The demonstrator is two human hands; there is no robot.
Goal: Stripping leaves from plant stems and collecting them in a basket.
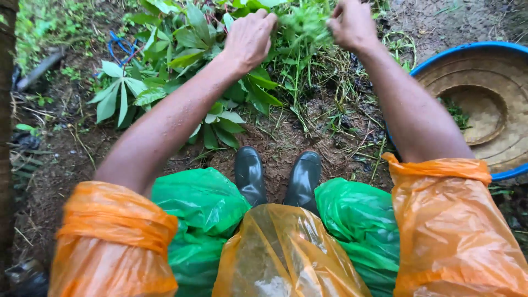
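Note:
My left hand (250, 37) is closed around a clump of thin green plant stems (302, 25) at the top of the view. My right hand (352, 23) grips the same clump from the other side, fingers curled into it. Both forearms reach forward out of rolled orange plastic sleeves (113, 225). Long grass-like stalks (300, 82) hang from the clump down to the soil. My two dark rubber boots (278, 173) stand on bare brown earth below the hands, between green plastic leg covers (203, 209).
A woven bamboo tray with a blue rim (484, 99) lies at the right, with a few green bits in it. Broad-leaved plants (181, 60) grow at the left of the hands. A blue cord (118, 47) lies at upper left. A dark trunk (6, 137) borders the left edge.

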